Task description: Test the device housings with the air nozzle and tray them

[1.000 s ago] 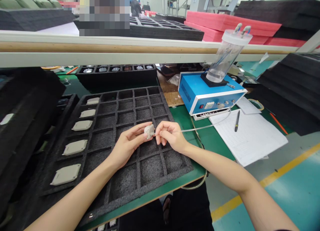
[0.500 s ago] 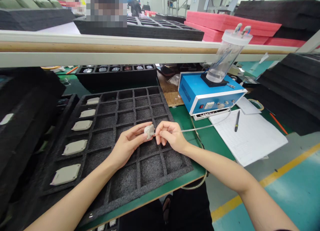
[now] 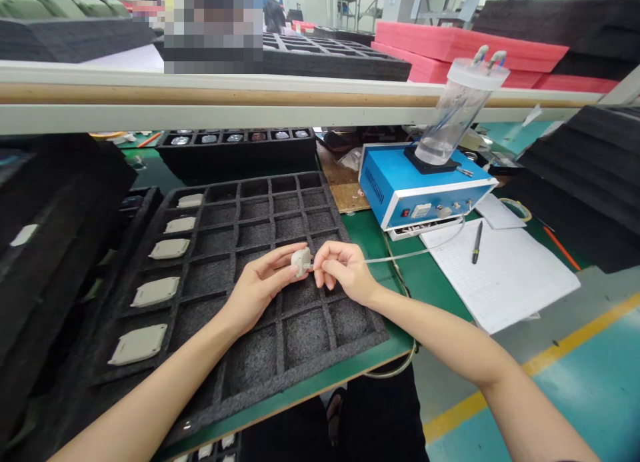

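Note:
Between the thumb and fingers of my left hand [image 3: 267, 275] is a small beige plastic casing [image 3: 301, 263], held up over the black foam tray [image 3: 305, 337]. My right hand [image 3: 345, 269] pinches a thin clear tube [image 3: 400, 256] close to its end, which meets the casing's right side. Whether the tip is inside the casing or only touching it, I cannot tell. From my right hand the tube runs to the front of a blue machine [image 3: 425, 189]. Several similar beige casings [image 3: 156, 292] lie in the tray's left column.
A clear cylinder [image 3: 453, 115] stands on the machine. Right of it lie paper sheets [image 3: 505, 275] with a black pen [image 3: 477, 242]. Dark foam trays are stacked at the left [image 3: 55, 262] and right [image 3: 590, 175]. A white shelf edge [image 3: 300, 117] crosses above the table.
The view has shifted slightly, so the scene sits a little further right. Both hands keep the same hold on the casing and the tube.

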A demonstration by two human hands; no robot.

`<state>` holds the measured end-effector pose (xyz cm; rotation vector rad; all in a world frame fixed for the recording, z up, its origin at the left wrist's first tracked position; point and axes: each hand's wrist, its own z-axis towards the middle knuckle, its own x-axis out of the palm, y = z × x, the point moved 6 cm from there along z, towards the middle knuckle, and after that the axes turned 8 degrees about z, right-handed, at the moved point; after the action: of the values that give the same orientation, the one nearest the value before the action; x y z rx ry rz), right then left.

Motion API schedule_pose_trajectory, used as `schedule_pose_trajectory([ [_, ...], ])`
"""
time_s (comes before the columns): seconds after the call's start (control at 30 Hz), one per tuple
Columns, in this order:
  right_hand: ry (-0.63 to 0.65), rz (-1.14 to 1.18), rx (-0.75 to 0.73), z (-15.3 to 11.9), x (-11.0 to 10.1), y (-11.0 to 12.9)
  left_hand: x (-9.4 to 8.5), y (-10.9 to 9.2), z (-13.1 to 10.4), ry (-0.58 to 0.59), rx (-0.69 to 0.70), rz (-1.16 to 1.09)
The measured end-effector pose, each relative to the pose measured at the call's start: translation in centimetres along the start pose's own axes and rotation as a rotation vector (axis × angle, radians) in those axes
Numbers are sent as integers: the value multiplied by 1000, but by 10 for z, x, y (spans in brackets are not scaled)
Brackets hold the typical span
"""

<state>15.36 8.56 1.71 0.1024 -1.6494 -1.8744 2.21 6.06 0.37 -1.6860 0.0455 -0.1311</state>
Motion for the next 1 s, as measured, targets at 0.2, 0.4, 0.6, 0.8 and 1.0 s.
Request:
schedule_pose_trajectory([
  [0.2,-296,30,-207,-4,-22,11,-4,3,1,49,-58,-214],
  [0.4,-256,15,-197,-3,-24,6,-1,5,1,98,-117,-327],
  [0.6,-276,-22,-190,-4,-26,8,-26,-24,-39,-54,41,130],
  [0.8,-206,-46,-199,-5,-21,8,-78,-57,-126,-242,28,1046],
  [1.0,-183,-56,-214,-6,-19,8,-90,-43,-166,-114,18,1597],
])
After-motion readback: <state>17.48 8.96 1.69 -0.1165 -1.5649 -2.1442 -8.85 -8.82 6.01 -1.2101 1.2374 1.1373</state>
